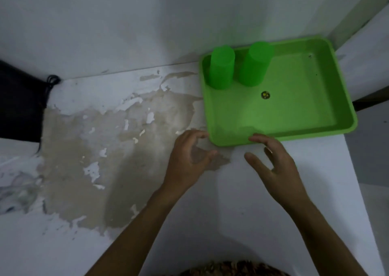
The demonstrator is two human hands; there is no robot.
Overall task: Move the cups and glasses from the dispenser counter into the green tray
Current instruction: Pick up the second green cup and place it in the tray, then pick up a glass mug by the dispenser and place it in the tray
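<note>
A bright green tray [336,99] lies on the white counter at the right, against the wall. Two green cups stand upside down in its far left part: one cup [221,67] by the left wall, a second cup [255,64] to its right. A small dark round mark [265,95] sits on the tray floor. My left hand [187,160] hovers just off the tray's near left corner, fingers loosely curled and holding nothing. My right hand [273,160] is spread at the tray's near rim, fingertips at or touching the edge, holding nothing.
The counter top [105,139] is white with a large patch of peeled, brownish surface at the left and middle. A dark object [19,107] with a cord sits at the far left by the wall. The counter's right edge [355,170] drops off just past the tray.
</note>
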